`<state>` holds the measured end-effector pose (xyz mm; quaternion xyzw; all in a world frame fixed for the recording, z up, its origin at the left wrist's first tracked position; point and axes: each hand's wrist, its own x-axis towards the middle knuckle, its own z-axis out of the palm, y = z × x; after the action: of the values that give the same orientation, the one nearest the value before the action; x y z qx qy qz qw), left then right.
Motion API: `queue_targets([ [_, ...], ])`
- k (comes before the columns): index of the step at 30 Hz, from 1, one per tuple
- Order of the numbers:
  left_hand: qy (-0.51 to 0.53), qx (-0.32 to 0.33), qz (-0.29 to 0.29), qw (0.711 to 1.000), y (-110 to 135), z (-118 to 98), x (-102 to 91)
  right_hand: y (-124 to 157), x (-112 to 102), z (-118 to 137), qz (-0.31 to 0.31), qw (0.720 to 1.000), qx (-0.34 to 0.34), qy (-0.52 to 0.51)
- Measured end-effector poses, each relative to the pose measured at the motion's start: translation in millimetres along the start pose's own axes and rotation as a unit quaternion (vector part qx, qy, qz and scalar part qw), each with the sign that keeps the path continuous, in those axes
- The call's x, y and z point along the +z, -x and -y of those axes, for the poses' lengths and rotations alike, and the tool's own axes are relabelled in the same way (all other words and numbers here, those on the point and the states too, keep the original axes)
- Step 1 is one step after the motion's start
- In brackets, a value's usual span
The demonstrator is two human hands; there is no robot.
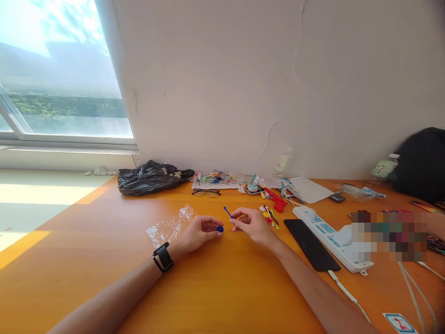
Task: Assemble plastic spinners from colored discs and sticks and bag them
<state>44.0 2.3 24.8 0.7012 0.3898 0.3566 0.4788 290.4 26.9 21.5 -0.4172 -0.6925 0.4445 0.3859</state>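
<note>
My left hand [201,234], a black watch on its wrist, pinches a small round blue disc [219,229] just above the tabletop. Facing it, my right hand [251,224] grips a thin blue toy dart [227,212], whose arrow-like end points up and to the left. A short gap separates disc and dart. Beyond my right hand are small coloured toy pieces [269,215] in yellow, white, red and green, close to a red toy gun [276,200]. A crumpled clear plastic wrapper [170,226] lies beside my left hand.
Eyeglasses [206,193] and a black plastic bag [149,180] are along the back. To the right lie a black phone [310,244] and a white power strip [328,236] with cables. Another person's forearm [436,226] reaches in at the right edge, beside a blurred patch.
</note>
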Motion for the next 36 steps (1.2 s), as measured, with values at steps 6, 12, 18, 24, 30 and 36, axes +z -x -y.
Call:
queue_targets([
  [6, 0.023, 0.006, -0.006, 1.0, -2.6, 1.5, 0.7, 8.9, 19.2, 6.0, 0.034, 0.993, -0.084, 0.076],
  [12, 0.047, 0.004, 0.004, 0.999, 0.7, -9.4, 3.7, 14.5, 24.3, 8.3, 0.059, 0.991, -0.092, 0.077],
  [18, 0.007, 0.04, 0.02, 0.999, 5.0, -18.3, 5.8, 16.0, 24.7, 7.2, 0.076, 0.989, -0.103, 0.078],
  [24, -0.03, 0.092, -0.002, 0.995, 3.2, -7.7, 4.3, 16.6, 23.4, 8.5, 0.079, 0.982, -0.124, 0.117],
  [30, -0.102, 0.142, -0.056, 0.983, 4.2, -1.8, 4.1, 19.5, 22.6, 13.2, 0.072, 0.977, -0.135, 0.147],
  [36, -0.161, 0.188, -0.086, 0.965, 6.4, -2.8, 3.9, 20.8, 22.2, 15.8, 0.069, 0.975, -0.134, 0.166],
])
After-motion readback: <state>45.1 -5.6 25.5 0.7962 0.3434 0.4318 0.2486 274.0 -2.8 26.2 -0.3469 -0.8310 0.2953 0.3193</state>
